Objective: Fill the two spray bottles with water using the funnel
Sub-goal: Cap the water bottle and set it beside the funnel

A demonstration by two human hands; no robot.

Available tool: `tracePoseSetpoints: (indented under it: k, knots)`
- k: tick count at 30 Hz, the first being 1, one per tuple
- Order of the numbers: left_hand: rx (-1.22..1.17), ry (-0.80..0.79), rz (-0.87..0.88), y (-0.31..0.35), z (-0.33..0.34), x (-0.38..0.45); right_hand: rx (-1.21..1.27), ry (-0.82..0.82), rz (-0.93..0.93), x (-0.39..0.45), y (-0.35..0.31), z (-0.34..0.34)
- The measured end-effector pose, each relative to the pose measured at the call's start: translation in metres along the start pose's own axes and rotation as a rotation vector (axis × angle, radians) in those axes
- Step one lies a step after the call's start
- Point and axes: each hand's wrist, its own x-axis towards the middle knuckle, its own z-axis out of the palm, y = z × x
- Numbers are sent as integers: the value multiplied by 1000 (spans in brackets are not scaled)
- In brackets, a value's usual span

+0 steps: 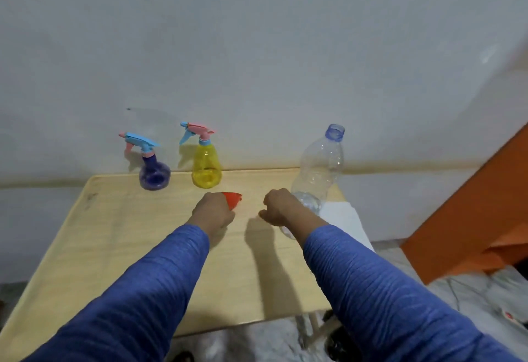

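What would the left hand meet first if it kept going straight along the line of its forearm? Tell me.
The orange funnel, right at the left hand, whose fingers look already on it. Beyond that the line runs toward the yellow spray bottle, though depth is unclear from this one view.

Both arms reach forward — left hand [213,213] and right hand [281,209] both curled.

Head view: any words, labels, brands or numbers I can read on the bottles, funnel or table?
None can be read.
Purple spray bottle: no label shows.
Yellow spray bottle: no label shows.
Clear water bottle: bare plastic, no label.
Orange funnel: plain, partly hidden behind the left hand.
Table: no markings.
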Motion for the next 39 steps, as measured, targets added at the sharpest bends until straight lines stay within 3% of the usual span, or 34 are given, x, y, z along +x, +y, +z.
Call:
tracePoseSetpoints:
  k: [3, 9, 13, 29, 32, 39]
  knots:
    - [-81, 44, 84, 33, 7, -4, 2, -26, 84, -17, 35, 10]
    - [-673, 212, 340, 92, 4, -13, 284, 21, 85, -53, 91, 35]
    - [-892, 152, 481, 116, -4, -20, 441, 13, 108, -60, 113, 65]
    - [-918, 203, 549, 137, 1, -16, 653, 144, 97, -48, 129, 135]
    - [-907, 223, 540, 136, 2, -15, 815, 267, 131, -53, 130, 124]
    - [-981, 186, 543, 138, 7, -13, 1106, 802, 209, -65, 133, 34]
